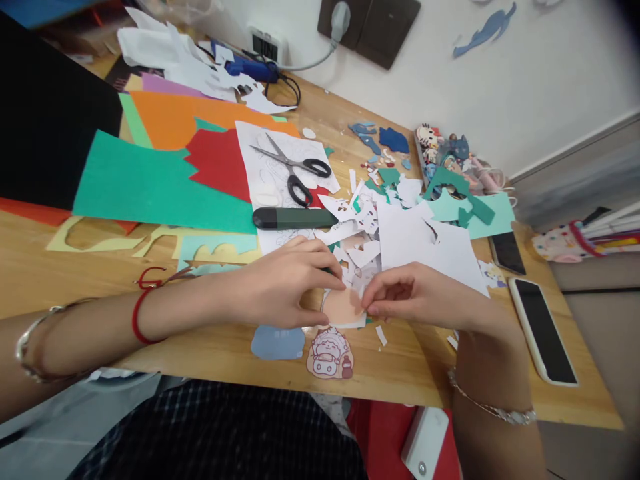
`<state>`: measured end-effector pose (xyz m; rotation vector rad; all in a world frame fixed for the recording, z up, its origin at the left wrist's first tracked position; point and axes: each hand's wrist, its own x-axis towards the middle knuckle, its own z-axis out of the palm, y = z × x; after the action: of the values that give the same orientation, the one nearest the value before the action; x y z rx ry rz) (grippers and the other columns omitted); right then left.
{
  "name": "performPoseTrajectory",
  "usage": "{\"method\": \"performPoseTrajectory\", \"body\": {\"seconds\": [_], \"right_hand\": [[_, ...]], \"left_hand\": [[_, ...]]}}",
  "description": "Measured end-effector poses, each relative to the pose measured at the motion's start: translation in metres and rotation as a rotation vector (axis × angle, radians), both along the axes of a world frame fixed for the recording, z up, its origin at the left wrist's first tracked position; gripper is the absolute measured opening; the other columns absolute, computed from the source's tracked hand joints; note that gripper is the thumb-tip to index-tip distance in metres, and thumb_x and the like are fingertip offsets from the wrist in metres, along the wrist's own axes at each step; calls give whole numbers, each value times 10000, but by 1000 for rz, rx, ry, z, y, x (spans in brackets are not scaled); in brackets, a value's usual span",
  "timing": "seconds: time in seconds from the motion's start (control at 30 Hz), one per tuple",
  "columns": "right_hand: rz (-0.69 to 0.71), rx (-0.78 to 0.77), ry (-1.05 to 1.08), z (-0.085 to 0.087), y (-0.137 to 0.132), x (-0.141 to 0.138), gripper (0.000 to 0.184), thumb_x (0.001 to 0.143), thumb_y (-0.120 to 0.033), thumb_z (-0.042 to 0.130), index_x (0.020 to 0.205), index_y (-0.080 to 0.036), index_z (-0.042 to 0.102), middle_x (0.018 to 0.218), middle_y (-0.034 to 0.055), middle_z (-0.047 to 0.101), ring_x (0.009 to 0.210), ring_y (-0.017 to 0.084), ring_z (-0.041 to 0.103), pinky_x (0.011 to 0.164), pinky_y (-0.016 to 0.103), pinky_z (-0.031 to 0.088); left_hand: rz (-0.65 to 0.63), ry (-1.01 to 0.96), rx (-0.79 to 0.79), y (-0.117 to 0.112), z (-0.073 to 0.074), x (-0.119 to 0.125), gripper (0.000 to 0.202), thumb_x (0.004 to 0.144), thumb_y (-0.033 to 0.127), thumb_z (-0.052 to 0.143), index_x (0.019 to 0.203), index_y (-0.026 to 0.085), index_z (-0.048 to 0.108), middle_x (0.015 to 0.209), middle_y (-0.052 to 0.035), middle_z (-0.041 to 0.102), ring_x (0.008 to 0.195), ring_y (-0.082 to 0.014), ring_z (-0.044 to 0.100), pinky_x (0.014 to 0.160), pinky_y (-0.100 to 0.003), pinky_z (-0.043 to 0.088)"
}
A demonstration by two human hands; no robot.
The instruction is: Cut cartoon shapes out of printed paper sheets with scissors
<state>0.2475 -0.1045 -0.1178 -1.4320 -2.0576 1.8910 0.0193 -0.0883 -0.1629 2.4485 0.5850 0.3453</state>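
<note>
A rounded peach paper cutout (341, 308) lies over a white paper piece near the table's front edge. My left hand (280, 283) spans its left side, with thumb and forefinger at its edges, steadying it. At its right edge, the thumb and forefinger of my right hand (405, 293) are pinched together on it. Just below lies a cut-out drawn character (327, 353) with a bottle beside it. A blue-grey paper shape (278, 342) lies to its left. Beyond my left hand are a dark green cutter-like tool (295, 218) and black-handled scissors (293, 165).
White and green paper scraps (363, 207) heap up in the middle, beside a white sheet (420, 243). Coloured sheets, including a green one (155, 180), spread across the left. A white-edged phone (543, 330) lies at right, and a box of figures (445, 150) stands against the wall.
</note>
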Motion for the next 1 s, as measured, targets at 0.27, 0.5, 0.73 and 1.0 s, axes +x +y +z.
{"method": "performPoseTrajectory", "body": {"seconds": [0.27,0.5,0.73,1.0], "right_hand": [[-15,37,-66,-6,0,-2,159,775,-340,581,766,-184,607,704,1,628,647,120,547,595,239,433],[-31,25,-133,-4,-2,1,174,788,-352,566,871,-202,540,676,-10,626,629,130,545,583,249,413],[-44,-36,-137,3,0,4,212,803,-328,539,972,-202,562,779,16,685,736,158,601,665,274,439],[-54,-32,-152,5,1,8,132,823,-326,528,881,-221,583,665,-37,661,642,125,597,567,234,421]], "left_hand": [[2,-1,-1,0,1,-1,351,725,362,631,1054,241,610,1083,-19,582,1007,-219,432,867,-353,311],[1,-8,-7,-1,3,-1,356,721,359,632,1056,242,608,1079,-25,585,1002,-227,438,852,-356,315],[-3,-26,9,0,-2,-1,355,720,372,632,1047,235,613,1076,-27,585,990,-225,443,845,-352,312],[-3,-22,17,0,-3,-2,356,721,381,631,1040,224,615,1078,-21,579,1000,-216,436,865,-348,306]]}}
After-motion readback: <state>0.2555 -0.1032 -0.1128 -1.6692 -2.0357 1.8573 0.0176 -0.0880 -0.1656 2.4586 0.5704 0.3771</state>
